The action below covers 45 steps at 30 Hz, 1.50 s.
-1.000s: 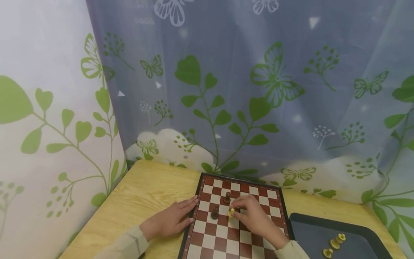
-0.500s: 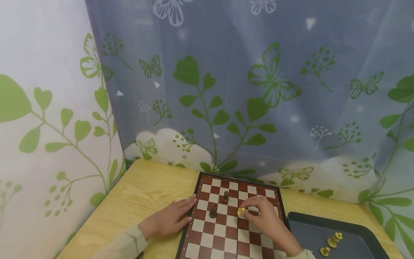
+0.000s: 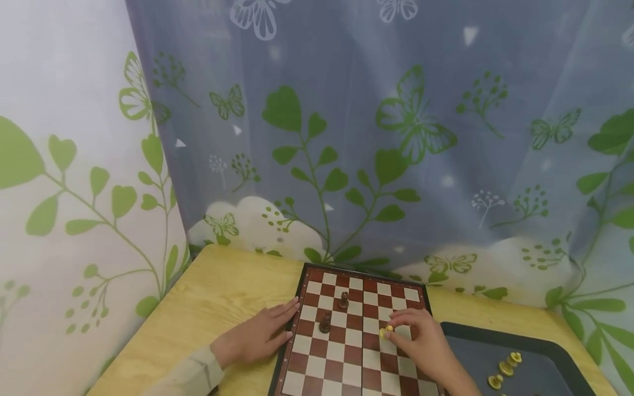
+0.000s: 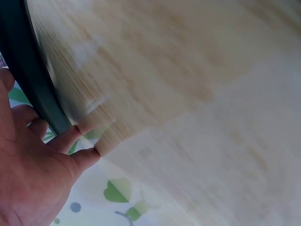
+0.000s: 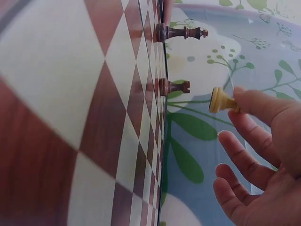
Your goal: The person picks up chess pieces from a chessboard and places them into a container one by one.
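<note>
My right hand [image 3: 421, 338] pinches a yellow chess piece [image 3: 384, 332] between thumb and forefinger, over the right half of the chessboard [image 3: 329, 352]. In the right wrist view the yellow piece's base is off the board, and fingertips hide its top. The other fingers are loosely bent. Two dark pieces stand upright on the board: a rook [image 5: 176, 87] and a taller, crowned piece [image 5: 183, 32]. My left hand [image 3: 260, 333] lies flat, its extended fingers touching the board's left edge; in the left wrist view they reach the dark rim [image 4: 33, 70].
Right of the board is a dark tray [image 3: 460, 352] holding yellow pieces, among them a tall one [image 3: 510, 363] and a smaller one [image 3: 495, 381]. The wooden table [image 3: 233, 286] extends left of the board. A patterned curtain [image 3: 317, 165] hangs directly behind.
My right hand has carried the yellow piece rightward, away from the dark pieces, across the board's centre line. The left hand has stayed at the board's edge.
</note>
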{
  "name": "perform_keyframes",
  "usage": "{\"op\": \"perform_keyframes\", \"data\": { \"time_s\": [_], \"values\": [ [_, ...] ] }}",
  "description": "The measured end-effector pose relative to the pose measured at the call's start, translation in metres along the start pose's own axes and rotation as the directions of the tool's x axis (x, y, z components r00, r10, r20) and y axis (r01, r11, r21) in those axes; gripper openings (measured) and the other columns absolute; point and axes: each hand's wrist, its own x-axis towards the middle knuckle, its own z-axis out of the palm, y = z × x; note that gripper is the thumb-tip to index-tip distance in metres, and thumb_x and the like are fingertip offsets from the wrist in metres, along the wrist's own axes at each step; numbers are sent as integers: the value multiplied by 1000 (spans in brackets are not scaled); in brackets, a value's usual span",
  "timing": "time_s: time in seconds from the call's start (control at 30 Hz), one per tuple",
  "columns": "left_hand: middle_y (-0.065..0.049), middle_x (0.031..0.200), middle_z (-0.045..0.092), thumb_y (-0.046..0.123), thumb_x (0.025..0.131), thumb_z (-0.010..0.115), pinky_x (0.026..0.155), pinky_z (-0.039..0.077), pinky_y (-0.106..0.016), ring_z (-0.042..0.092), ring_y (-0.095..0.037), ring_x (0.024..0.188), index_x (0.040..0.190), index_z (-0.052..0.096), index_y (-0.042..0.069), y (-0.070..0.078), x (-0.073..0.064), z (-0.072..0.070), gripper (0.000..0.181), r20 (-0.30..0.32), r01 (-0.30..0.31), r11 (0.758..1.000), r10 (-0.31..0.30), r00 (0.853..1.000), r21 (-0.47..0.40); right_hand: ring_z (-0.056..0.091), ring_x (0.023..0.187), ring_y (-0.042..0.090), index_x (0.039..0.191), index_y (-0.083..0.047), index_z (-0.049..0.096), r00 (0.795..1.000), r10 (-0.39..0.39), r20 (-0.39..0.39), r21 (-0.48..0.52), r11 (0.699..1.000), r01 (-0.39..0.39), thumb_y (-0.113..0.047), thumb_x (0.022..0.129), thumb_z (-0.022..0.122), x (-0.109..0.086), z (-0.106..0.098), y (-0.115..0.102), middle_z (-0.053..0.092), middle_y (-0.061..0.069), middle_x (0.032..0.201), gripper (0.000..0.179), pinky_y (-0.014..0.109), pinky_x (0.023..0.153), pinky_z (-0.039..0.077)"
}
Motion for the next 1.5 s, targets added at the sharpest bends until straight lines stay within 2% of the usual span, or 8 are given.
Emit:
{"op": "perform_keyframes", "data": {
  "time_s": [0.1,0.33,0.53,0.9,1.07,1.17,1.37,1.5],
  "values": [
    [-9,170,20,44,111,36,116,29,-68,30,-37,151,162,26,7,-1,-1,-3,64,-10,-2,1000,2,1000,7,59,113,28,80,-25,74,1000,12,-12,8,1000,-11,-20,83,86,-3,-4,-1,73,3,111,12,60,101,45],
    [-10,169,21,43,111,37,114,29,-69,30,-37,151,162,26,6,-4,-1,-6,64,-13,-3,1000,3,1000,-3,57,111,25,85,-28,75,998,23,-54,-7,1000,-24,-24,85,84,-13,-16,-5,72,0,115,10,41,80,47],
    [-9,169,21,45,110,36,115,29,-69,31,-37,151,162,26,7,-5,-2,-4,64,-8,2,1000,-2,1000,-1,58,115,29,102,-20,78,990,138,-40,-64,988,-141,-26,89,80,-25,-25,1,70,2,121,14,45,90,53],
    [-9,170,20,43,111,36,116,30,-67,30,-36,152,162,25,8,-4,3,-5,64,-11,4,1000,-4,1000,0,60,115,39,113,-16,74,995,93,-46,-147,984,-99,-11,91,75,-47,-43,23,69,5,119,23,58,97,51],
    [-10,169,20,44,111,36,115,31,-67,30,-36,151,162,25,7,-2,2,-1,64,-3,-2,1000,2,1000,-12,69,98,24,106,-14,76,996,47,-76,-157,986,-58,-9,87,79,-57,-53,47,73,6,109,20,49,83,58],
    [-10,169,21,43,111,36,114,31,-67,31,-36,151,162,26,7,-2,2,1,63,-20,-9,1000,9,1000,-5,70,97,24,107,-12,77,995,82,-65,-173,981,-92,-11,89,78,-61,-60,58,74,10,109,18,51,80,59],
    [-11,169,22,43,111,36,114,32,-67,32,-36,150,162,26,6,-2,0,3,63,-15,-11,1000,11,1000,4,66,107,45,116,-4,74,973,231,-27,-187,955,-232,-20,97,71,-69,-73,71,71,21,118,25,55,79,58],
    [-10,169,21,43,111,36,115,31,-67,31,-36,151,162,26,6,-3,-1,3,64,-16,2,1000,-2,1000,0,68,106,39,118,-3,74,969,243,-41,-188,951,-246,-26,99,69,-74,-78,83,71,21,119,30,49,78,59]
  ]
}}
